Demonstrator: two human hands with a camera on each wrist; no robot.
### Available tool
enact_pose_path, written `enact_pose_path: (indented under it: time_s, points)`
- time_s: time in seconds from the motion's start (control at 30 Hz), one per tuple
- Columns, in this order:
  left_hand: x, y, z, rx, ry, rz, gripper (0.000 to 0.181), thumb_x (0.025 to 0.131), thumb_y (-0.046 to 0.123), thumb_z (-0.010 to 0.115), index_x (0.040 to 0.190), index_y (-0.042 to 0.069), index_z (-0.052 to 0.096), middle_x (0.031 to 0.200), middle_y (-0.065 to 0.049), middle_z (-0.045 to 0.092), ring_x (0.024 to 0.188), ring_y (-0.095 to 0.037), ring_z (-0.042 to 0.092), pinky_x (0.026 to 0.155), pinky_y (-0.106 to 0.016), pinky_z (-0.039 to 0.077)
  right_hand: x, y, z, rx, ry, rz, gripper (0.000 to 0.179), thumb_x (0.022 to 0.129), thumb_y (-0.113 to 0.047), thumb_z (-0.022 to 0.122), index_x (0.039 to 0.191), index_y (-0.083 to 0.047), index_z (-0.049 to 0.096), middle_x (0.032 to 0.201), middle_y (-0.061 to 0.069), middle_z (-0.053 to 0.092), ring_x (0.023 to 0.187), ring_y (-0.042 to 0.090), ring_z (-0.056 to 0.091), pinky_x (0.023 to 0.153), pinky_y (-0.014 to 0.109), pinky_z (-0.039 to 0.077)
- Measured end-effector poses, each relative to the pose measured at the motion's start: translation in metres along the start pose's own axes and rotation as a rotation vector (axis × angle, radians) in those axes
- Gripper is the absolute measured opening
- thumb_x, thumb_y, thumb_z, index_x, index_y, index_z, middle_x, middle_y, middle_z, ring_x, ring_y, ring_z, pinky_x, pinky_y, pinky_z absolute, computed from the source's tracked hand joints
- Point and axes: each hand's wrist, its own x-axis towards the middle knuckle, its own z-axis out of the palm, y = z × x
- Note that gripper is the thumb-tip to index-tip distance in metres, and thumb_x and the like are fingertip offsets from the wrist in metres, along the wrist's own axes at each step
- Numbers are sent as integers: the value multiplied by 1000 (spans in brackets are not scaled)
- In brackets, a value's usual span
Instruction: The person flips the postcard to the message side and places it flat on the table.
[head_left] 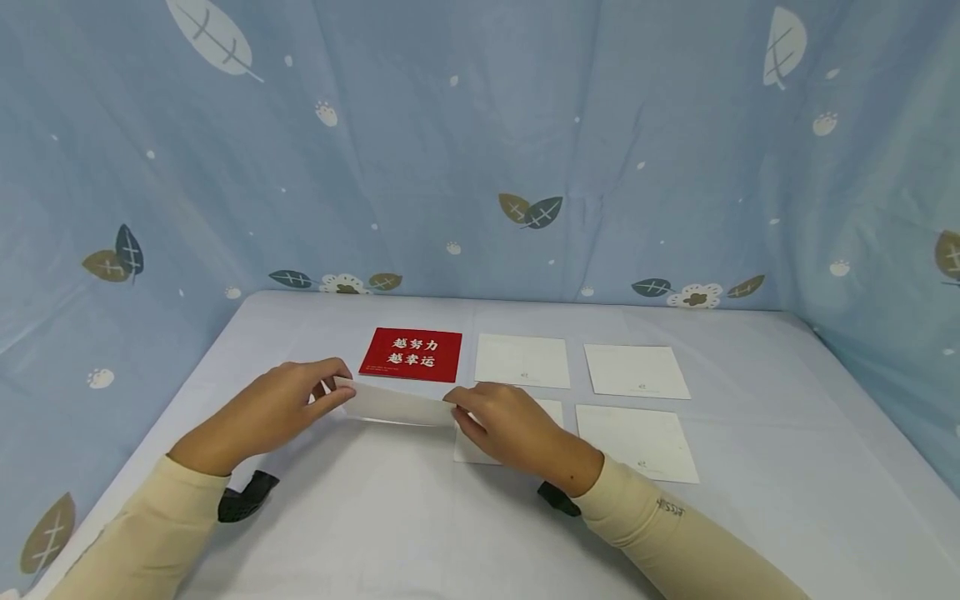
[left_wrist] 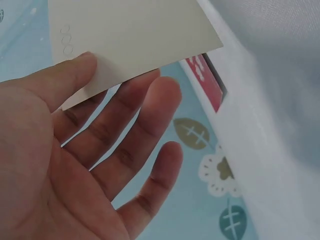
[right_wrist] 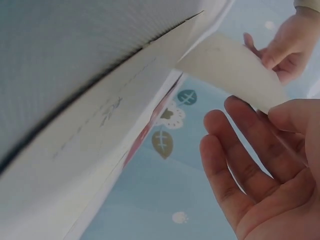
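Note:
A white card point(head_left: 397, 407) is held up off the table between both hands, tilted and slightly bowed. My left hand point(head_left: 288, 410) pinches its left end, thumb on the near face and fingers behind, as the left wrist view shows with the card point(left_wrist: 130, 45) printed with small circles. The right end is pinched by my right hand point(head_left: 517, 429), whose other fingers spread loosely in the right wrist view. Just beyond the held card lies a red card point(head_left: 411, 355) with white characters. Under my right hand a white card point(head_left: 472, 450) is partly hidden.
Further white cards lie flat in rows to the right: one at the back middle point(head_left: 522, 361), one at the back right point(head_left: 637, 371), one at the front right point(head_left: 637, 442). The white-covered table point(head_left: 360, 525) meets a blue leaf-patterned cloth point(head_left: 450, 150) behind.

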Motion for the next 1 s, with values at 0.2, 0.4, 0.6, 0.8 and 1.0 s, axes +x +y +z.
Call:
enact_pose_path:
  time_s: [0.2, 0.4, 0.6, 0.8, 1.0]
  points:
    - [1, 2, 1, 11, 37, -14, 20, 96, 31, 67, 109, 17, 66, 84, 8, 66, 75, -8, 56, 62, -27, 48, -1, 0, 0, -4, 14, -3, 18, 93, -9, 69, 110, -11, 70, 87, -4, 74, 72, 5, 63, 69, 20, 56]
    - [2, 4, 3, 17, 55, -35, 29, 95, 28, 69, 116, 9, 63, 81, 5, 65, 72, -9, 56, 62, -27, 48, -1, 0, 0, -1, 19, -2, 19, 93, -10, 68, 112, -11, 69, 89, -4, 75, 76, 6, 67, 72, 23, 58]
    - [5, 2, 8, -9, 42, -70, 31, 94, 27, 69, 118, 8, 61, 80, 2, 64, 68, -11, 54, 59, -27, 47, -1, -2, -2, 13, -27, 52, 30, 94, -15, 69, 123, -12, 67, 95, -2, 77, 82, 9, 71, 77, 26, 59]
    - [6, -1, 14, -22, 35, -87, 29, 93, 26, 72, 113, 9, 61, 77, 3, 61, 65, -11, 51, 56, -26, 44, -1, -2, -2, 24, -56, 75, 45, 92, -16, 71, 135, -15, 59, 95, -4, 76, 75, 8, 66, 75, 24, 56]
    - [9, -6, 20, -32, 32, -104, 43, 87, 23, 79, 122, 8, 59, 78, 4, 62, 63, -11, 50, 54, -25, 43, -1, -1, -1, 5, -80, 74, 43, 91, -15, 72, 133, -16, 62, 98, -4, 75, 89, 12, 69, 94, 35, 55]
